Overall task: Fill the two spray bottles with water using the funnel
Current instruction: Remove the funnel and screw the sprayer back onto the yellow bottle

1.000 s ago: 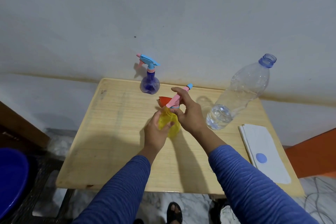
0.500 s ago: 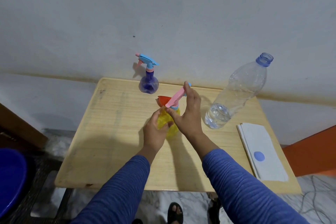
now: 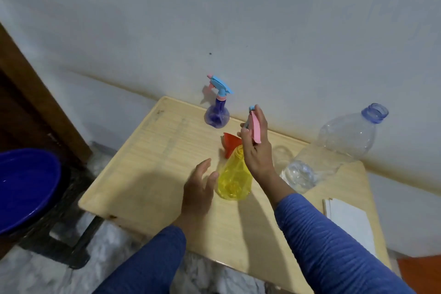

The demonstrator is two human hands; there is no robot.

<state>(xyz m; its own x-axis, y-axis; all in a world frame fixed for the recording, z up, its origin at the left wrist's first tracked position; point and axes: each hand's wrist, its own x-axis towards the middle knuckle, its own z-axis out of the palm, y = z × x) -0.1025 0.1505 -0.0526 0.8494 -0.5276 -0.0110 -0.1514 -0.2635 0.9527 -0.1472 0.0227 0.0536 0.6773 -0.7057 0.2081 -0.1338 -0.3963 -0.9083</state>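
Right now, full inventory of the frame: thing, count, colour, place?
spray bottle: 1, yellow, table centre, top off
spray top: 1, pink and blue, in right hand
purple spray bottle: 1, top on, table's far edge
funnel: 1, red, behind yellow bottle
water bottle: 1, clear, uncapped, right side
papers: white stack, table's right edge
table: 1, light wood
basin: 1, blue, far left
left hand: open, beside yellow bottle
right hand: holding spray top
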